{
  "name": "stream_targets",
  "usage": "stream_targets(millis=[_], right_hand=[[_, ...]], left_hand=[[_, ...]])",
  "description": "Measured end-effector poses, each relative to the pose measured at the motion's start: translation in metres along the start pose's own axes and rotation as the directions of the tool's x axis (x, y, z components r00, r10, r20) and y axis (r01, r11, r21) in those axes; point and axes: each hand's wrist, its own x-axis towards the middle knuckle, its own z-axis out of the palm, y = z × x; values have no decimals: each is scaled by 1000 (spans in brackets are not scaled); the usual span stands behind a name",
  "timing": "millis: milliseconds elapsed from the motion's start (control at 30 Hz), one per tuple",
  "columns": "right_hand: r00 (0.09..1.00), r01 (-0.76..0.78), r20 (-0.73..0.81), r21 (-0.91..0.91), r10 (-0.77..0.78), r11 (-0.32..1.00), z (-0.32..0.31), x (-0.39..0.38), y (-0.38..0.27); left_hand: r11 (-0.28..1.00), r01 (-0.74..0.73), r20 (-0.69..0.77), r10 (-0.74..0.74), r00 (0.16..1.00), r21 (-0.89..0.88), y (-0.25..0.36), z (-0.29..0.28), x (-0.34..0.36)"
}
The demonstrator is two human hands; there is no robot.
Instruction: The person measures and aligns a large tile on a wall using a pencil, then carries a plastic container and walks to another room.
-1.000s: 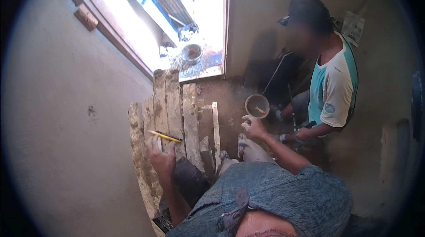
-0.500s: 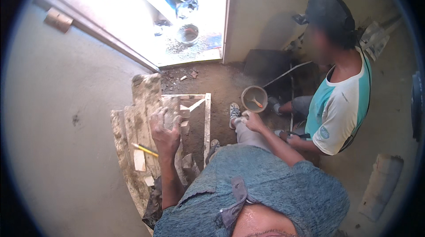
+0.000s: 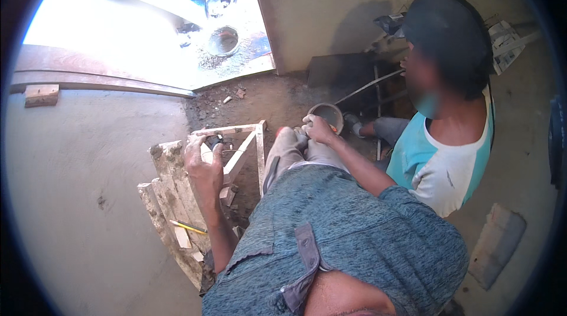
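Observation:
My left hand [image 3: 202,161] is at the top of rough mortar-stained planks [image 3: 168,174], thumb and fingers apart, beside a small dark object [image 3: 214,141] on a pale wooden frame [image 3: 260,168]. A yellow pencil [image 3: 188,227] lies on the planks, lower down. My right hand [image 3: 316,127] is raised over my legs with its fingers curled, in front of a bucket [image 3: 328,114] with an orange item in it; what the fingers hold, if anything, is hidden.
A co-worker [image 3: 440,127] in a dark cap and white-turquoise shirt is close at my right, beside dark panels and rods [image 3: 325,71]. A bright doorway with another bucket [image 3: 223,41] is ahead. A plastered wall [image 3: 88,168] runs along the left; a pale slab [image 3: 496,245] lies at right.
My left hand has moved up and left off where the pencil lies; my right hand has moved up and left. More of the wooden frame shows, and the co-worker is bent closer.

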Motion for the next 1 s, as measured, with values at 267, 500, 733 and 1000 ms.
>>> stream_targets(millis=[267,500,733,1000], right_hand=[[999,-8,-54,-171,-1,985,-15,44,46],[874,-450,-104,198,475,871,-34,115,75],[969,55,179,-827,170,559,-47,206,105],[990,-111,7,-555,138,824,21,268,-138]], left_hand=[[1000,3,33,-3,999,-12,0,24,52],[985,135,95,-125,988,-106,-13,33,122],[989,128,-42,-131,990,-75,-71,-2,219],[948,53,-508,122,853,315,-137,-111,404]])
